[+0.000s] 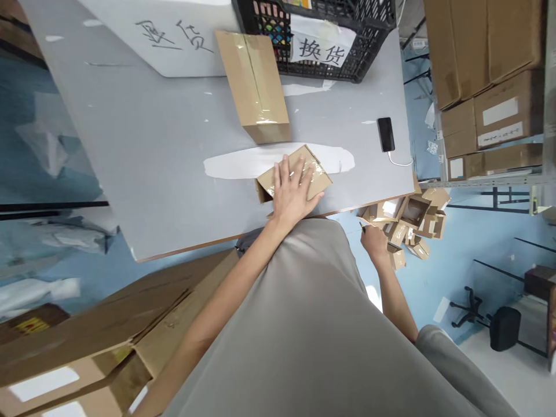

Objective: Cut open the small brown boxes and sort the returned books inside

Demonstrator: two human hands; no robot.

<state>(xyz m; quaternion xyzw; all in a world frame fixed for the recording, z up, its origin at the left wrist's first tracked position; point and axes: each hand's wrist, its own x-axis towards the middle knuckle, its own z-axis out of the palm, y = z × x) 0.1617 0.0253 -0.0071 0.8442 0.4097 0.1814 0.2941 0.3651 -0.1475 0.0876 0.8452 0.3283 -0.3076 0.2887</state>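
Observation:
My left hand (292,188) lies flat with spread fingers on a small cardboard box (319,176) near the table's front edge. Clear tape shines on the box's top, and its left end looks partly open. Off the table's edge to the right, my right hand (374,240) is closed around a small thin tool (362,227). Only a dark and yellowish tip of it shows, too little to tell its kind. Beyond the left hand, a longer taped carton (256,87) rests on the grey table (165,162).
A black plastic crate (365,40) with a handwritten paper and a white container (191,52) stand at the back. A phone (386,134) with a cable lies at the right. Small opened boxes (412,211) are heaped below. Large cartons (174,307) stand at lower left.

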